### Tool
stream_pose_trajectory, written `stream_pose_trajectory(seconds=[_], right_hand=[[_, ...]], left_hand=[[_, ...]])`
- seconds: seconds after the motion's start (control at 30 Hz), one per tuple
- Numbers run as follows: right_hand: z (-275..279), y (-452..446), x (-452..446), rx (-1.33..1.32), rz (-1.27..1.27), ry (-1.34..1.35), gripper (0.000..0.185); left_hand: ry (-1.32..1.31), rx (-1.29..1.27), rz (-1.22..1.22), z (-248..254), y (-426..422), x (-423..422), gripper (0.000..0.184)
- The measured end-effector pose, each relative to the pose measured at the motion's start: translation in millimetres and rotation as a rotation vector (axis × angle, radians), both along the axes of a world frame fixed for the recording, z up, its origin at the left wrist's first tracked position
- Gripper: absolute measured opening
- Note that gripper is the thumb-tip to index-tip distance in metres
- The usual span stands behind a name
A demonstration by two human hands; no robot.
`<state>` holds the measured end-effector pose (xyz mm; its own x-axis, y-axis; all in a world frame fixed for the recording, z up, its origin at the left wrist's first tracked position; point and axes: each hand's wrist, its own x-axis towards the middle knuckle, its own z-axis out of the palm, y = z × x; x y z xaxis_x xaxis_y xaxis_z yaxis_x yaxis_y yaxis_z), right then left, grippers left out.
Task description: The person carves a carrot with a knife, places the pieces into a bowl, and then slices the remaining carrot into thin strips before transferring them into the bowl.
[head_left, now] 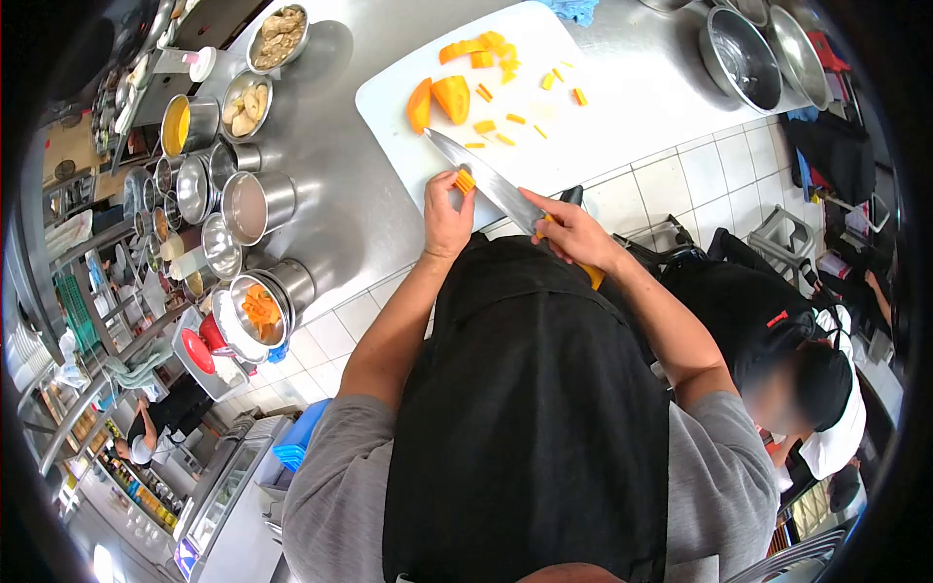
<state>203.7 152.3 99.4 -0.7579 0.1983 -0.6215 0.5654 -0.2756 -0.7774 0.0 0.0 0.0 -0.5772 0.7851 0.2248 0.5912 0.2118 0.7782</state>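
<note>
My left hand (448, 219) is closed, its fingertips pinching a small bunch of carrot sticks (465, 182) at the near edge of the white cutting board (398, 126). My right hand (575, 233) is wrapped round the yellow handle of a large kitchen knife (481, 180). Its blade slants up and left across the board, passing just right of the carrot sticks, with the tip near the large carrot pieces (451, 98). Farther back on the board lie thick carrot chunks (466, 49). Several short cut sticks (485, 126) are scattered over the middle.
Along the left of the steel table (335, 175) stand metal bowls and pots, including a bowl of orange slices (260, 309) and a pot of yellow liquid (177, 124). Steel bowls (741, 60) sit at the far right. A co-worker in black (729, 311) is close on my right.
</note>
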Motion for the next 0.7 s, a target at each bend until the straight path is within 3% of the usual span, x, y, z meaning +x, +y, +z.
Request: stream_pose_trajectory(seconds=[0.27, 0.5, 0.7], right_hand=[[0.0, 1.2, -4.0, -0.119, -0.040, 0.006, 0.058], [-6.1, -5.7, -1.2, -0.031, -0.034, 0.035, 0.058], [-7.7, 0.7, 2.1, -0.234, -0.104, 0.039, 0.060]], left_hand=[[0.007, -0.004, 0.016, 2.6, 0.5, -1.7, 0.048], [0.034, 0.001, 0.013, -1.8, 0.2, -1.0, 0.048], [0.004, 0.006, 0.017, 0.1, 1.5, 0.9, 0.047]])
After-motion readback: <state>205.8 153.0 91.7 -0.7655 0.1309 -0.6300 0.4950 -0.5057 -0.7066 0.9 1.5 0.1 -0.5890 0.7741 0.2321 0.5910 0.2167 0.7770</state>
